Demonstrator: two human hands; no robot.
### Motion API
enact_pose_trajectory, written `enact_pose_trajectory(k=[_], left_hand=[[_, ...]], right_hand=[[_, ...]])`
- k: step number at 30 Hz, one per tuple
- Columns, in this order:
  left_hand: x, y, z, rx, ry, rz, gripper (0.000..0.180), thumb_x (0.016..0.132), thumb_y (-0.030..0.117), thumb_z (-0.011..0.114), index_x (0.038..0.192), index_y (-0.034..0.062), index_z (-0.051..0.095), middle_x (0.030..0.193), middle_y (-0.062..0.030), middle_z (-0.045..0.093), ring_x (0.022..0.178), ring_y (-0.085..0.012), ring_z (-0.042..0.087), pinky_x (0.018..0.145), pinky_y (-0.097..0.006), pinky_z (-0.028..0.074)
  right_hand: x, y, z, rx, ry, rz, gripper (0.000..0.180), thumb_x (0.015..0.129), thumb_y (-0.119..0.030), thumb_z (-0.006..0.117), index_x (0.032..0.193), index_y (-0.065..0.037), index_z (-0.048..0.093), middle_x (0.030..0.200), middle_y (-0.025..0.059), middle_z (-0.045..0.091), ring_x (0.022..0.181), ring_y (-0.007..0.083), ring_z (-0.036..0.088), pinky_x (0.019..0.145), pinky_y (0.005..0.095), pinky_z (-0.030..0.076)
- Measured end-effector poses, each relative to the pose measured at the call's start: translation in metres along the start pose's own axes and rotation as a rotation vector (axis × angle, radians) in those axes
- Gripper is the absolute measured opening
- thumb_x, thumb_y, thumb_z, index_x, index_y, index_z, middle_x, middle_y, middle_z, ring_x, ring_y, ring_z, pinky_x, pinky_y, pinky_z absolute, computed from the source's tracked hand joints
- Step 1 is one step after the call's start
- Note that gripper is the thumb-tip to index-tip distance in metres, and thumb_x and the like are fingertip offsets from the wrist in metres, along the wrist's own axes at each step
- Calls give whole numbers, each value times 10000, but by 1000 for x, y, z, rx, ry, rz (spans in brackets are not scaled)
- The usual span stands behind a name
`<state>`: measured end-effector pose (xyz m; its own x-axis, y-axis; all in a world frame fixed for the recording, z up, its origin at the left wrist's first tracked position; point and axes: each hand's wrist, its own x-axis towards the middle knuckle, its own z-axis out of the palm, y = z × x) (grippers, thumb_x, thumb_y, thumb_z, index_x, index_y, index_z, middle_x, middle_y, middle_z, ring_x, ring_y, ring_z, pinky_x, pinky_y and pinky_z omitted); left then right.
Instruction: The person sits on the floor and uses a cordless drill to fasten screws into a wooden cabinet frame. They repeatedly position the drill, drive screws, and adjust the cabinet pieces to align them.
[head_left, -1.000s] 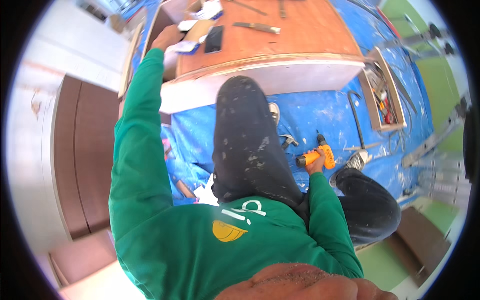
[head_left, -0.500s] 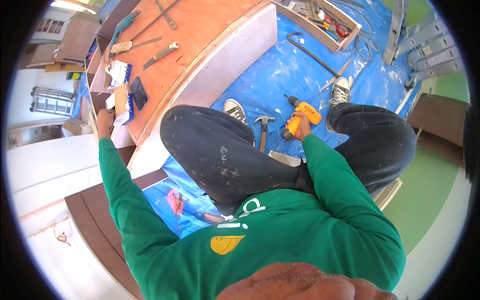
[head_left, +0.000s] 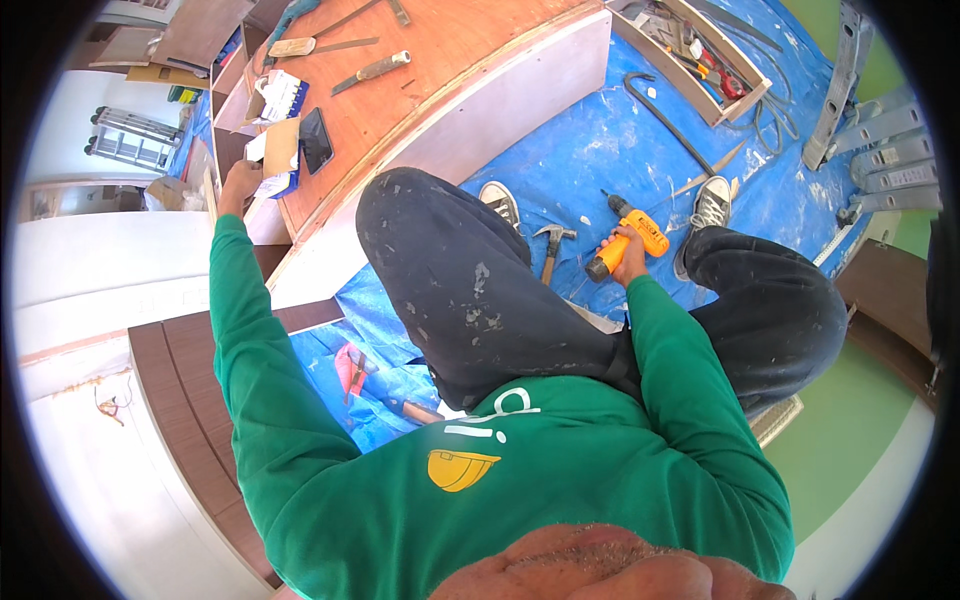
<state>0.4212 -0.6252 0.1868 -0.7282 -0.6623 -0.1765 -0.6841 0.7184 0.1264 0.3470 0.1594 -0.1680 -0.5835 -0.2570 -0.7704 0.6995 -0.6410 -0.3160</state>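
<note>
My right hand (head_left: pixel 629 252) is closed round the grip of an orange cordless drill (head_left: pixel 642 232), which I hold low above the blue sheet, its dark chuck pointing away to the left. At the left, my left hand (head_left: pixel 240 184) reaches to the near side of an opened small cardboard box (head_left: pixel 281 146) on the wooden panel's edge. Its fingers look curled in against the box; what they hold, if anything, is hidden. A second opened box (head_left: pixel 284 97) stands just beyond, and a dark phone (head_left: pixel 316 140) lies beside the boxes. Between my feet is a claw hammer (head_left: pixel 553 250).
A wooden-handled blade tool (head_left: pixel 371 72) and other tools lie on the wooden panel (head_left: pixel 440 60). Blue sheeting (head_left: pixel 540 150) covers the floor, with a pry bar (head_left: pixel 668 122) and a wooden tool tray (head_left: pixel 742 108). A folded ladder (head_left: pixel 888 160) stands at the right.
The whole view has shifted, so the scene sits further right and slightly lower. My right hand still grips the drill; my left hand remains by the near box.
</note>
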Motion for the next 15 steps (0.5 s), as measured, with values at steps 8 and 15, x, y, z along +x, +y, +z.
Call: enact_pose_trajectory(k=[8,15], left_hand=[[-21,48,-2,92,23,121,387,969,231,643,1164,-96,711,924,-156,752,775,-187,662,680,-446,517],[-29,15,-23,-74,-49,-99,294,934,156,612,1027,-94,736,914,-208,735,739,-268,696,621,-447,528]], right_hand=[[4,-7,-8,-11,-24,21,162,842,-192,673,927,-96,574,753,47,564,682,246,599,690,484,559],[9,5,-5,-60,-12,33,188,829,-212,672,922,-99,555,755,39,551,692,244,581,710,472,552]])
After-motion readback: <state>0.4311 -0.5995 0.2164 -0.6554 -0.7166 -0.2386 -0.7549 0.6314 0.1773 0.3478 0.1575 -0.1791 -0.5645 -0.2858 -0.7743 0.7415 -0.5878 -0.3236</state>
